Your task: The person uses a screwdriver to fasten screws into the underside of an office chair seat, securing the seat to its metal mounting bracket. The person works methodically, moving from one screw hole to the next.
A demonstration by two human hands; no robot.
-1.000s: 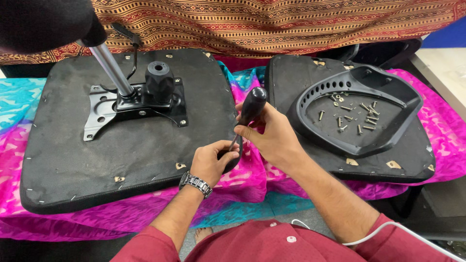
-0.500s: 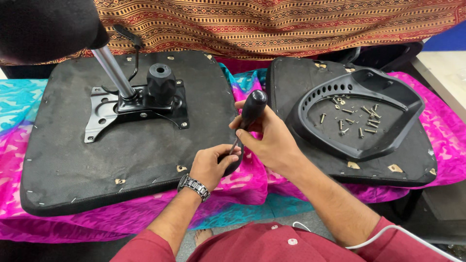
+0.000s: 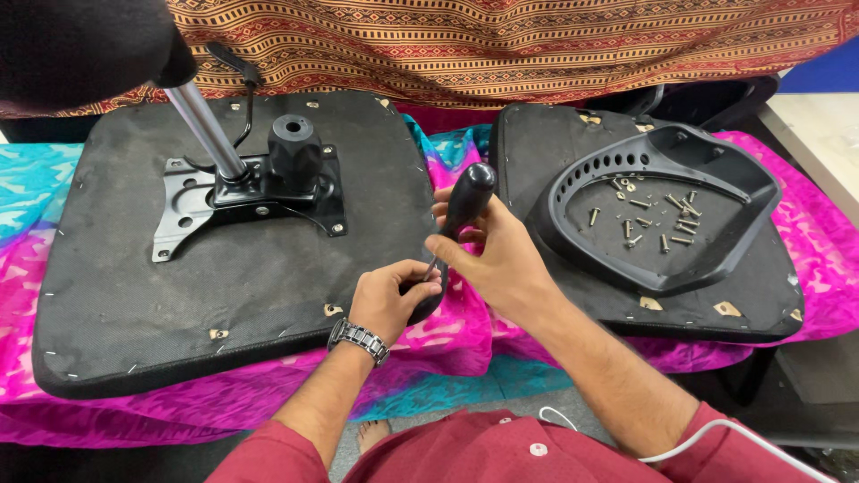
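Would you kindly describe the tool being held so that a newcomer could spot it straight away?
Find the two black seat pads, the left pad and the right pad, lying on the pink cloth. In the gap between them, the right hand grips a screwdriver. Its glossy rounded black handle sets it apart from the loose screws.

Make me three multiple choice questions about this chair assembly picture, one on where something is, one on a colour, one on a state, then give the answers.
1. Where do the loose screws lie?
A. inside the black plastic shell on the right pad
B. on the metal bracket
C. on the floor

2. What colour is the screwdriver handle?
A. red
B. black
C. yellow

3. How is the screwdriver held?
A. lying loose on the cloth
B. right hand around the handle, left hand at the tip
C. left hand alone

Answers: 1 A, the screws sit within the shell. 2 B, the handle is plainly black. 3 B, both hands grip it at the seat pad edge.
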